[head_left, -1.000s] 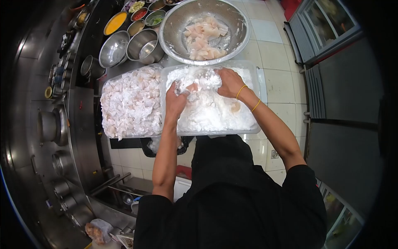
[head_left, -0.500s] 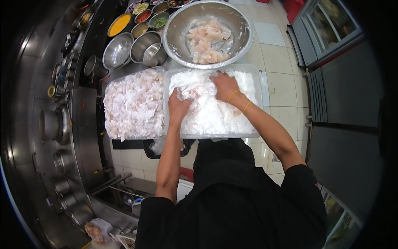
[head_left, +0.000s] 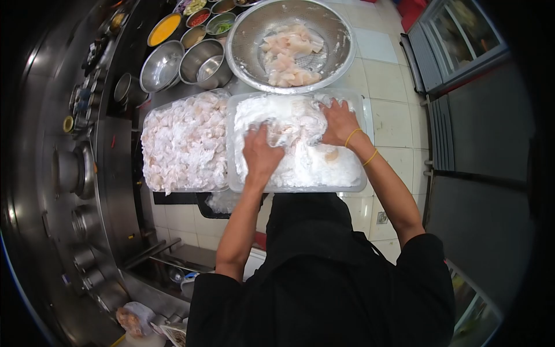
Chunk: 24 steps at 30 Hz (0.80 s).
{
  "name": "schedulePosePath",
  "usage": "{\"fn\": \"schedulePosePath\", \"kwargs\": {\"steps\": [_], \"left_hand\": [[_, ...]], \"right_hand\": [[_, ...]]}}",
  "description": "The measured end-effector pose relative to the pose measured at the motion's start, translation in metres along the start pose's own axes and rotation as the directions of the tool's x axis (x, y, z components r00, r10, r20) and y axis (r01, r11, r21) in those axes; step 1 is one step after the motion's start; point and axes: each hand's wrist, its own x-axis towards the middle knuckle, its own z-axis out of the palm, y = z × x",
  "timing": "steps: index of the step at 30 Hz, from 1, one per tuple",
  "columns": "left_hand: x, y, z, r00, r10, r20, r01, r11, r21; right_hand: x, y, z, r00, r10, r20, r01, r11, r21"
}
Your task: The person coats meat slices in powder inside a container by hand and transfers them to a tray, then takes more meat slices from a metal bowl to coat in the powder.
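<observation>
A clear plastic tub (head_left: 359,173) holds white powder (head_left: 295,168) like flour, with pale raw meat pieces (head_left: 289,136) partly showing in it. My left hand (head_left: 263,155) presses into the powder at the left, thumb apart, fingertips partly buried and blurred. At the upper right of the tub, my right hand (head_left: 340,122) has its fingers spread in the powder. I see no piece gripped in either hand. Left of this tub, a second tub is heaped with powder-coated pieces (head_left: 185,141). Beyond both stands a wide perforated metal bowl (head_left: 237,63) with bare pale pinkish pieces (head_left: 289,52).
Two steel bowls, a wide one (head_left: 163,66) and a deeper one (head_left: 205,62), stand behind the left tub. Small bowls of chopped ingredients and a bowl of orange-yellow liquid (head_left: 165,29) sit farther back. A steel counter (head_left: 113,173) runs left; a fridge (head_left: 462,34) stands right.
Both hands have shifted right in the powder, the right hand toward the tub's right side and the left toward the middle. More pale pieces and disturbed powder show between them.
</observation>
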Motion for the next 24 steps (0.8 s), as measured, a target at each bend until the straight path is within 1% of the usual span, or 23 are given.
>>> {"fn": "schedulePosePath", "kwargs": {"steps": [1,2,4,5,6,7,8,9,10,11,13,14,17,18,21,22,24], "left_hand": [[0.002,-0.002,-0.005,1.0,-0.003,0.014,0.001,0.991,0.134],[0.004,-0.001,-0.006,0.99,-0.082,0.111,0.067,0.989,0.134],[0.006,-0.015,0.008,0.975,-0.068,0.214,0.064,0.998,0.026],[0.008,-0.025,0.018,0.963,-0.056,0.262,0.065,0.998,-0.026],[0.01,-0.034,0.027,0.985,-0.007,0.174,0.007,1.0,0.002],[0.015,-0.038,0.03,0.985,-0.043,0.165,0.06,0.994,-0.096],[0.02,-0.043,0.032,0.983,-0.082,0.161,0.113,0.974,-0.194],[0.023,-0.047,0.03,0.979,-0.123,0.161,0.166,0.942,-0.29],[0.026,-0.05,0.027,0.972,-0.153,0.18,0.221,0.856,-0.467],[0.031,-0.054,0.023,0.962,-0.205,0.18,0.27,0.813,-0.517],[0.029,-0.049,0.001,0.923,-0.323,0.21,0.382,0.7,-0.604],[0.03,-0.064,0.004,0.944,-0.293,0.15,0.323,0.729,-0.604],[0.026,-0.061,-0.001,0.972,-0.232,0.035,0.229,0.906,-0.355],[0.025,-0.054,-0.003,0.965,-0.245,0.094,0.261,0.932,-0.253],[0.023,-0.03,0.003,0.939,-0.187,0.288,0.198,0.98,-0.007],[0.023,-0.024,0.011,0.939,-0.145,0.31,0.137,0.989,0.048],[0.025,-0.008,0.02,0.933,-0.228,0.28,0.161,0.957,0.24]], "right_hand": [[-0.001,-0.003,0.003,0.999,0.036,0.014,-0.036,0.999,-0.008],[0.0,-0.007,0.008,0.999,0.039,0.01,-0.039,0.999,-0.03],[0.006,-0.016,0.024,0.999,0.035,0.004,-0.035,0.997,-0.076],[0.012,-0.017,0.03,1.0,0.017,0.01,-0.016,0.999,-0.035],[0.02,-0.017,0.035,1.0,-0.001,0.018,0.001,1.0,0.005],[0.026,-0.016,0.037,1.0,-0.019,0.024,0.018,0.999,0.044],[0.029,-0.015,0.04,0.996,-0.055,-0.076,0.06,0.996,0.066],[0.032,-0.01,0.04,0.992,-0.083,-0.092,0.093,0.989,0.113],[0.037,-0.003,0.038,0.987,-0.11,-0.114,0.127,0.979,0.159],[0.043,0.002,0.036,0.981,-0.133,-0.142,0.161,0.966,0.203],[0.034,0.003,0.011,0.992,-0.071,-0.106,0.096,0.964,0.248],[0.029,0.002,0.003,0.996,-0.044,-0.079,0.064,0.961,0.268],[0.025,-0.001,0.004,0.989,-0.148,-0.007,0.148,0.979,0.143],[0.023,-0.008,0.009,0.99,-0.144,0.002,0.143,0.985,0.098],[0.024,-0.026,0.014,0.992,-0.093,0.087,0.094,0.996,-0.004],[0.027,-0.03,0.017,0.989,-0.105,0.108,0.111,0.993,-0.052],[0.033,-0.032,0.025,0.994,-0.091,0.059,0.092,0.996,-0.008]]}}
